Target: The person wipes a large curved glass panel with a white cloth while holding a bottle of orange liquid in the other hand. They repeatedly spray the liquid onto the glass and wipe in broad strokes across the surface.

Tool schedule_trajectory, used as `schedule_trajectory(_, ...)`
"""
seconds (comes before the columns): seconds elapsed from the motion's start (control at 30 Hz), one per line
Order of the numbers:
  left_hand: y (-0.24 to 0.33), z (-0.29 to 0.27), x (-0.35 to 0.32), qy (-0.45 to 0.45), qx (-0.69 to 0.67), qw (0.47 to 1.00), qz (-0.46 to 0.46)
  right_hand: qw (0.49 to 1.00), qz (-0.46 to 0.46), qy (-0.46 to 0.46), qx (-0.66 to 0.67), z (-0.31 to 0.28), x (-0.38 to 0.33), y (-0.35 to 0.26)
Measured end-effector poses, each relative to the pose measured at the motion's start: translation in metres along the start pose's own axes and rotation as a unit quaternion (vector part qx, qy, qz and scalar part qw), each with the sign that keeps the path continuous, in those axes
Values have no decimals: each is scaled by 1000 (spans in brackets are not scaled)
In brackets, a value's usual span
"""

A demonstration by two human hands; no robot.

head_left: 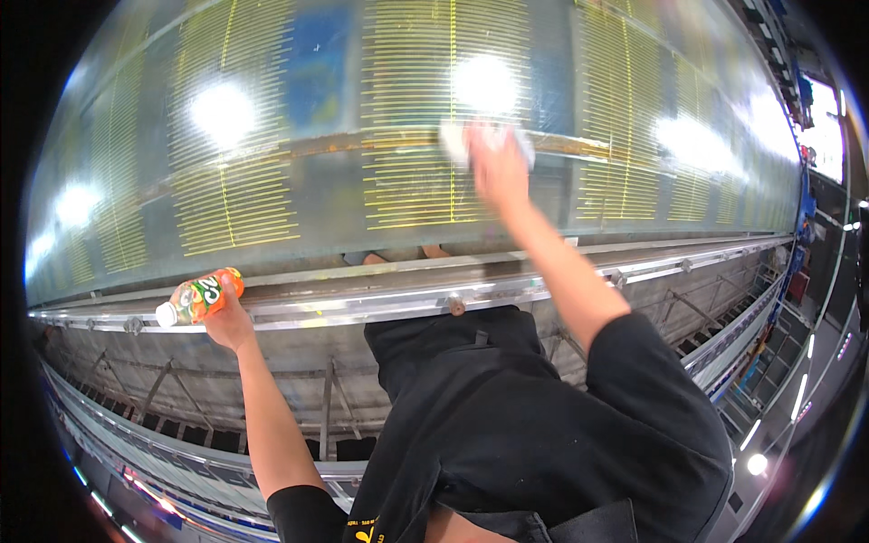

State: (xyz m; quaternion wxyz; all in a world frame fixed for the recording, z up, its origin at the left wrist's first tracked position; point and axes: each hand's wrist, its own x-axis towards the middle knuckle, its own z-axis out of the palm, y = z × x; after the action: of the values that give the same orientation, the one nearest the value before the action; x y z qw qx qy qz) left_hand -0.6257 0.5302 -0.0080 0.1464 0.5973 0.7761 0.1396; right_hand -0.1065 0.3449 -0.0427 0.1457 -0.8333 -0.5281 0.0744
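The left hand [226,324] is clenched around a light, slick orange plastic bottle [199,298], best held at its middle, by the metal rail [380,303], while the right hand [498,167] presses a soft white cloth [455,142] against the glossy lined panel [362,136].

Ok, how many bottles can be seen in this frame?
1. An orange bottle with a white cap lies in the left hand, by the metal rail at the panel's near edge. The right hand presses a white cloth on the panel. Others may be hidden.
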Motion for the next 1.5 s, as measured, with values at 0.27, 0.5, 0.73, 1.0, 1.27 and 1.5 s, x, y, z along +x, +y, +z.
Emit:
schedule_trajectory(0.27, 0, 1, 3, -2, -39, 999, -15, 977, -213, 9, -23, -15, 59, 60)
schedule_trajectory(0.5, -12, 8, 11, -1, -25, 1000, 3, 991, -42, 117, -47, 15, 124, 18)
schedule_trajectory(0.73, -13, -4, 0, -21, 10, 999, -43, 982, -172, 35, -68, -24, -24, 72)
schedule_trajectory(1.0, 4, 4, 2, 1, -43, 999, 1, 993, -43, 108, -16, 47, 77, -35)
schedule_trajectory(1.27, -5, -1, -3, 13, -52, 998, -26, 967, -251, -14, 38, -1, 40, -24)
schedule_trajectory(1.5, 0, 7, 2, 11, -16, 1000, 0, 992, -125, 8, 35, 59, 97, -97)
